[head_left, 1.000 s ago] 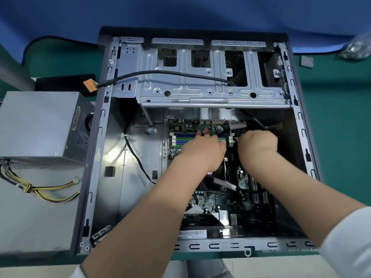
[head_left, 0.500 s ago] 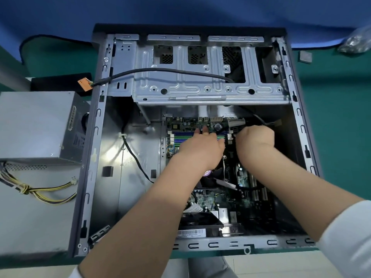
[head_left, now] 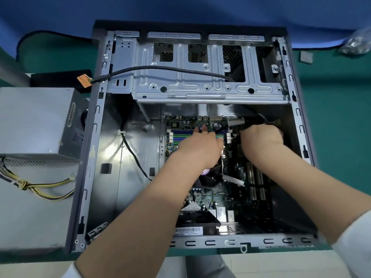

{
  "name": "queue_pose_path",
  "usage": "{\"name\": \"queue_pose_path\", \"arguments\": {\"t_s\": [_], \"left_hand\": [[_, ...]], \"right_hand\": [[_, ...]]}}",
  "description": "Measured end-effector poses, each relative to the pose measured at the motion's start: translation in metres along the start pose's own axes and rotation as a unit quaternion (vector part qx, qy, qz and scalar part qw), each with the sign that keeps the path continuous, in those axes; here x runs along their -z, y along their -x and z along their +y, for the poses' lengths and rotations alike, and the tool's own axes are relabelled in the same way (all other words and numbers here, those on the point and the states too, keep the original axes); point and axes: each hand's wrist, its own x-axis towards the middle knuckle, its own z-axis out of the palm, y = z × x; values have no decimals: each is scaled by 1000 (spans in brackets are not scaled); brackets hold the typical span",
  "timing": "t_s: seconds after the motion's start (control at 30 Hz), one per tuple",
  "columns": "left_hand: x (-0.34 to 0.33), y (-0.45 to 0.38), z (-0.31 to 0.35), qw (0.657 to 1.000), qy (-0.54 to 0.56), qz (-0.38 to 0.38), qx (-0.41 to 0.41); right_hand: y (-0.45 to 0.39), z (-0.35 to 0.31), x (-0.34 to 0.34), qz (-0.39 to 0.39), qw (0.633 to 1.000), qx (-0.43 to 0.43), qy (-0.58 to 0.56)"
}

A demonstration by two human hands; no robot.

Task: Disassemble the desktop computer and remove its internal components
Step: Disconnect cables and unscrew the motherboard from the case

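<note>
Green matting carries the open computer case (head_left: 94, 157) on its side, exposing the motherboard (head_left: 216, 197); left hand (head_left: 200, 147) presses straight fingers near the RAM slots (head_left: 180, 135), bracing; right hand (head_left: 261, 139) curls at a cable (head_left: 263, 117), grip unclear

One computer case (head_left: 196, 81), one motherboard (head_left: 216, 199), one power supply (head_left: 34, 121), two hands (head_left: 200, 146)

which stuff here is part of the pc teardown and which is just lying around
In the job: computer case, motherboard, left hand and right hand at the board's top edge, removed power supply.

Lying about: small grey square, clear plastic bag, green mat.
</note>
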Motion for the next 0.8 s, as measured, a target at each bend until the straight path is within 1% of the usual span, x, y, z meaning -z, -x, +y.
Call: {"name": "queue_pose_path", "arguments": {"t_s": [0.07,0.2,0.37,0.47,0.53,0.63,0.8], "left_hand": [[1,1,0,1000,1,0,0],[1,0,1,1000,-2,-5,6],[1,0,0,1000,-1,-3,2],[0,-1,0,1000,3,1,4],[-1,-1,0,1000,5,1,5],[-1,-1,0,1000,6,4,4],[0,1,0,1000,-1,3,3]], "right_hand": [[-3,2,5,-20,1000,-2,7],[-8,-12,10,-50,998,-17,-44],[0,4,-1,14,1000,8,8],[0,5,-1,10,1000,7,22],[-2,-4,0,2,1000,-10,9],[-2,-12,-2,7,1000,-12,-13],[5,4,-6,11,1000,-2,-16]]}}
